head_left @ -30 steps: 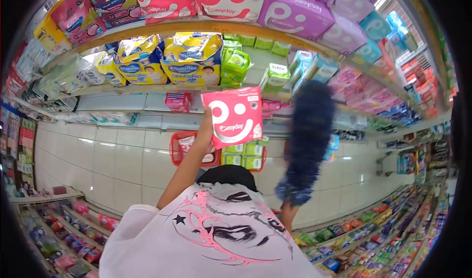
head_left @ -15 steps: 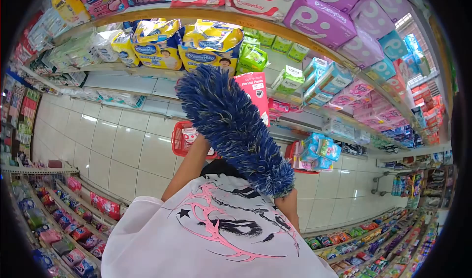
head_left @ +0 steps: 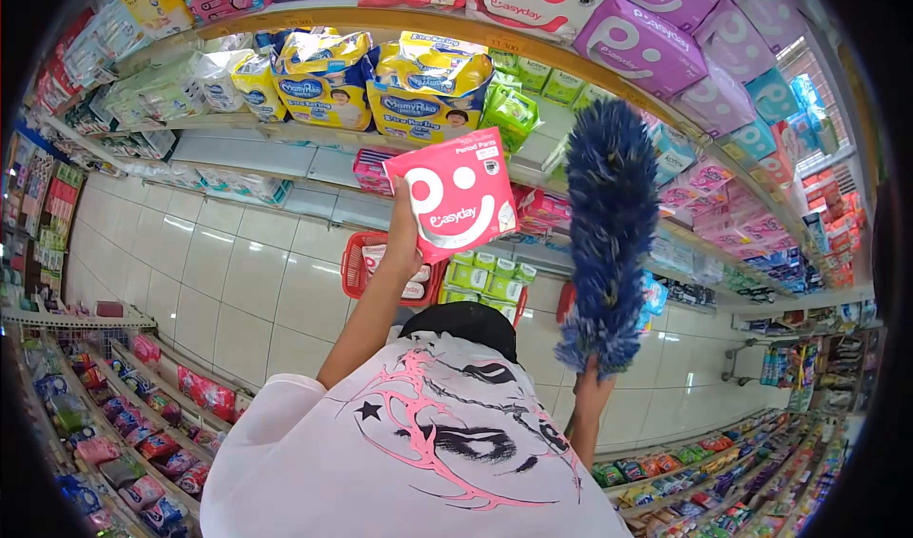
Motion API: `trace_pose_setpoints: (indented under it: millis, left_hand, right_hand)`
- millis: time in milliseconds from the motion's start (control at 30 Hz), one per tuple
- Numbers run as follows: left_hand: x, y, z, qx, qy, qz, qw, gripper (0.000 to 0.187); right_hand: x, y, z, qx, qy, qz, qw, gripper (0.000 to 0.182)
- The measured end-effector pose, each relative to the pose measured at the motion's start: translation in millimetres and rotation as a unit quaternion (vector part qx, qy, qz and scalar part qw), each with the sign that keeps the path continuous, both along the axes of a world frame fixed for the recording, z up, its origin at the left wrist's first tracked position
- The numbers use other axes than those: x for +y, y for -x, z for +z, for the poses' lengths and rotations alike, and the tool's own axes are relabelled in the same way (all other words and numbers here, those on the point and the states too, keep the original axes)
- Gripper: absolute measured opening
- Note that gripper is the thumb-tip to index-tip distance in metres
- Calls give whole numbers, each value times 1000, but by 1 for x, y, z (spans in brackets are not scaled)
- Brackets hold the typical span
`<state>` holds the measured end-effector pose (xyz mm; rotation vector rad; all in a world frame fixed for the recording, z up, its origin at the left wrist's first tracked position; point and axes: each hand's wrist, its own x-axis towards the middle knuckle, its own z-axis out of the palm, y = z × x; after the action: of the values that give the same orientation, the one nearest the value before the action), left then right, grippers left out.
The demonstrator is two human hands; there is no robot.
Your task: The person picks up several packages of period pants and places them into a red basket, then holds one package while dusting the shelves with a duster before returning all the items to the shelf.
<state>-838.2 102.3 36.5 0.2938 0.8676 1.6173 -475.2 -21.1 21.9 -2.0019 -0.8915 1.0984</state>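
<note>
Farthest left, the big yellow packs stand in a row on a shelf, up past the left hand. They are all set in place there. A red basket sits low down, just beside the left wrist. Some white packs are already in it.

The left hand is closed on the side of a pink pack. That pack is up in the air, in front of the shelves. It is not on a shelf and not in the basket, so it seems to be halfway between places. It looks shut and whole. Nobody can tell from here if it has been wiped.

Down and to the right of the left hand, lots of green packs sit close together in neat lines. They are not on the shelves.

Next comes a fluffy blue duster. The right hand is wrapped around its bottom end, and the fluffy part points up. It is apart from the pink pack. It is hard to tell if it touches the shelf behind, so how much dusting is done or left does not show.

Up past the right hand, purple packs stand on the high shelf, already in place.
</note>
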Motion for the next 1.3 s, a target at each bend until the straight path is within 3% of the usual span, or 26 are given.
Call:
trace_pose_setpoints:
  millis: [33, 133, 200, 233, 333, 367, 467, 500, 600, 667, 800, 833, 867, 933, 1000, 1067, 1100, 1167, 1200, 1233, 1267, 1300]
  left_hand:
    - [3, 2, -3, 3, 5, -12, 1000, 76]
    - [1, -8, 9, -63, -19, -34, 997, 64]
    - [-5, -12, -1, -190, -138, -100, 967, 56]
    - [-7, -12, -12, -261, -213, -156, 928, 54]
    - [-4, -4, -32, -101, -77, -107, 986, 53]
    - [-4, -3, -36, -102, -80, -100, 986, 53]
    - [-6, -11, 32, -75, 16, -4, 997, 55]
    - [-4, -8, 18, -56, 6, -16, 998, 57]
    - [-7, -5, 11, -14, -1, -11, 1000, 63]
    - [-14, -4, 14, -52, 14, -37, 998, 67]
    - [-24, -10, 21, -72, -32, -84, 993, 74]
    - [-26, -13, 17, -101, -50, -101, 989, 67]
    - [-29, -19, 6, -101, -43, -110, 988, 67]
    - [-34, -33, -5, -47, 13, -182, 982, 61]
    - [-39, -48, -1, -59, 13, -212, 975, 59]
    - [-42, -59, -5, -48, -5, -295, 954, 57]
    - [-43, -58, -10, -93, 33, -299, 949, 56]
    - [-43, -59, -14, -58, 36, -289, 955, 57]
    - [-42, -58, -13, -25, 34, -269, 962, 59]
    - [-40, -63, -6, 55, -18, -226, 972, 59]
    - [-40, -64, -11, 56, -17, -220, 974, 59]
    - [-40, -64, -18, 227, -53, -170, 957, 56]
  right_hand:
    - [-4, -1, -7, -39, -119, 77, 989, 20]
    - [-1, 4, -3, -230, -286, 233, 901, 21]
    - [8, 45, 46, -122, -259, 362, 887, 24]
    - [9, 45, 43, -120, -162, 378, 904, 23]
    - [14, 38, 25, -94, -189, 334, 918, 23]
    - [15, 32, 27, -116, -211, 347, 907, 23]
    - [15, 28, 21, -163, -280, 294, 899, 17]
    - [14, 22, 12, -164, -281, 297, 898, 17]
    - [15, 4, -3, -126, -245, 229, 934, 12]
    - [17, 4, 12, -49, -118, 121, 984, 16]
    - [21, 8, 36, 43, -49, 42, 997, 22]
    - [23, 9, 26, 49, -144, 71, 986, 20]
    - [22, 9, 22, 49, -139, 62, 987, 20]
    - [27, 16, 23, -51, -170, 152, 972, 25]
    - [39, 30, 30, 69, -130, 137, 980, 30]
    - [54, 23, 11, 102, -58, 202, 972, 35]
    - [56, 28, 11, 104, -60, 191, 974, 35]
    - [58, 44, 10, 250, -122, 172, 945, 26]
    - [59, 44, 8, 252, -123, 173, 944, 26]
    - [58, 44, 3, 194, -142, 191, 952, 22]
    - [60, 44, 0, 136, -162, 210, 954, 18]
    - [62, 42, 5, -40, -152, 267, 951, 18]
